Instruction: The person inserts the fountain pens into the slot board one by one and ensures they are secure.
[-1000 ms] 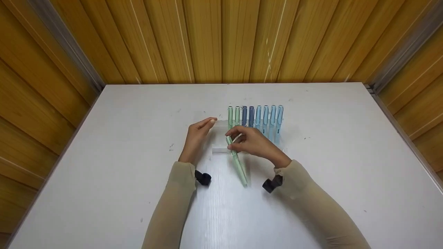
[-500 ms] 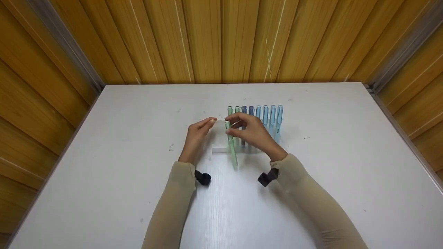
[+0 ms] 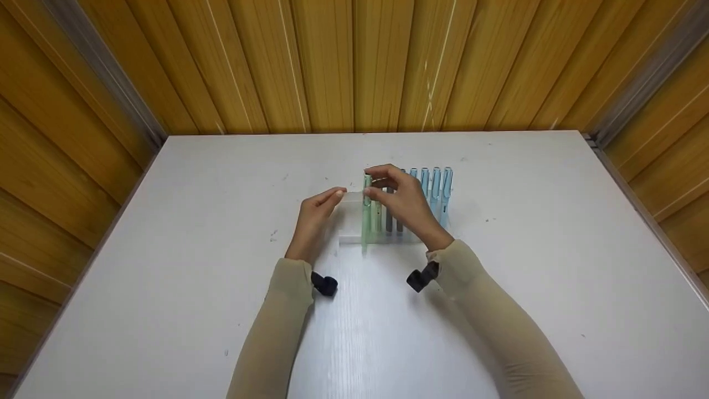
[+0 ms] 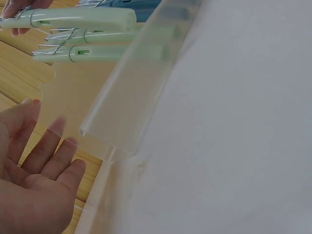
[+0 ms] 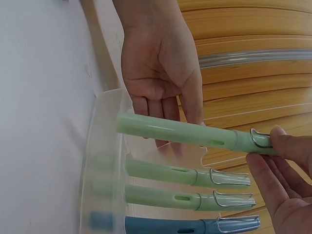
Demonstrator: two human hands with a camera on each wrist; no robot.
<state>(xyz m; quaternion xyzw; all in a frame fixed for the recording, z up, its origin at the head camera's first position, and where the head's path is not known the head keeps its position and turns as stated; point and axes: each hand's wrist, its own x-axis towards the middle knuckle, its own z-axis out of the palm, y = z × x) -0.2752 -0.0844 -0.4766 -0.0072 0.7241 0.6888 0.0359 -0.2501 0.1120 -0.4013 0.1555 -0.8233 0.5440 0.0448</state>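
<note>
1. Since the earlier frames, right hand (image 3: pixel 400 200) has carried the green pen (image 3: pixel 365 213) from a slant over the table (image 3: pixel 166 249) up to the clear rack (image 3: pixel 348 239); pen now near upright.
2. Grip: right fingertips (image 5: pixel 273 161) pinch the pen at its clip end; body extends away from the grip, lower end at the rack's left-hand edge.
3. Left hand (image 3: pixel 316 219) has fingers straight against the rack's left end, holding nothing; it lies nearer the vacant slot.
4. Stored pens (image 5: pixel 187 187) stand parallel just beside; green, then blue (image 3: pixel 437 191) rightward.
</note>
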